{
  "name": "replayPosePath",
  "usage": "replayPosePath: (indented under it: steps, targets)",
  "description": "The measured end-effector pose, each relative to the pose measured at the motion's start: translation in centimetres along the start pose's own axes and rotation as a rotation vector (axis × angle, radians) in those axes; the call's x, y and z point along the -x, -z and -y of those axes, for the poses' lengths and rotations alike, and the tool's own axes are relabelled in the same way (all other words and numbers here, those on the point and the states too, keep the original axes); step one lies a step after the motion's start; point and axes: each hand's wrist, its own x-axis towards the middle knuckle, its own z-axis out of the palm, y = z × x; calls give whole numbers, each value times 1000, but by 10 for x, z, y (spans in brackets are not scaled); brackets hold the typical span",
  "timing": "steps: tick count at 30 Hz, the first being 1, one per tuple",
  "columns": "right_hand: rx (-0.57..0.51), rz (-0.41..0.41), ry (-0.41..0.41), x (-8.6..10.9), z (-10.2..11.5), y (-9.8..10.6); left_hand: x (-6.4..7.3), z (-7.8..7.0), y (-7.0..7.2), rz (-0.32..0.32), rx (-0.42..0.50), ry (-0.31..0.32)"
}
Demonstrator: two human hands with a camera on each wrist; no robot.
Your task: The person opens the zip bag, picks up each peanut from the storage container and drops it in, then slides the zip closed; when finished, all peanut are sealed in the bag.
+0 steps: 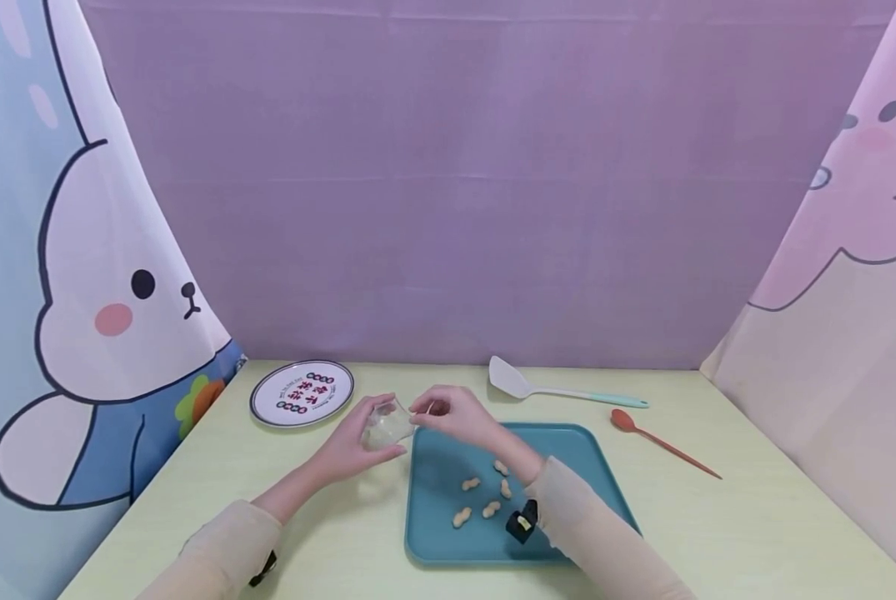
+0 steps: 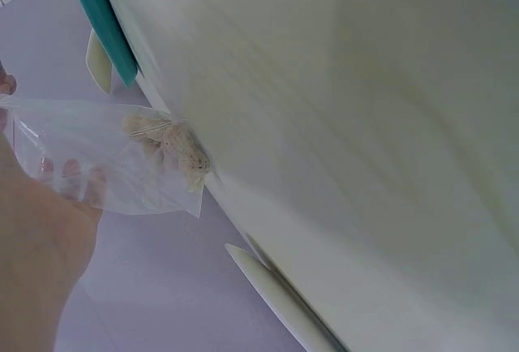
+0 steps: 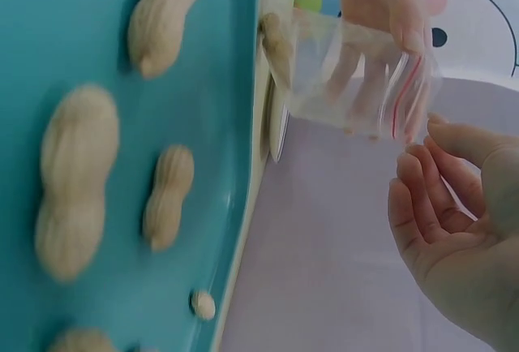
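A small clear zip bag (image 1: 386,425) with a red line along its mouth is held up left of the teal tray (image 1: 583,471). Around its left side curls my left hand (image 1: 348,447), with the thumb on the near side and fingers behind. At the mouth end, my right hand (image 1: 458,414) pinches the bag's edge between thumb and forefinger, its other fingers loosely bent. Several peanuts (image 2: 172,145) lie bunched in the bag's bottom. More peanuts (image 3: 77,182) are scattered on the tray, beneath my right forearm.
A white plate (image 1: 267,407) with red lettering stands at the back left. Behind the tray lies a white spatula (image 1: 511,379) with a mint handle, and to the right an orange-red spoon (image 1: 623,420). A purple curtain (image 1: 463,183) closes off the back.
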Motion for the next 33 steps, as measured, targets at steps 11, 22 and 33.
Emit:
replayPosePath:
  steps: [11,22,33]
  targets:
    - [19,13,-38,13,-22,27,0,-2,0,4,-11,6]
    - [67,24,-90,25,-65,36,2,-3,-3,7,2,20]
    - [97,241,-139,31,-84,40,1,-3,-3,0,-3,15]
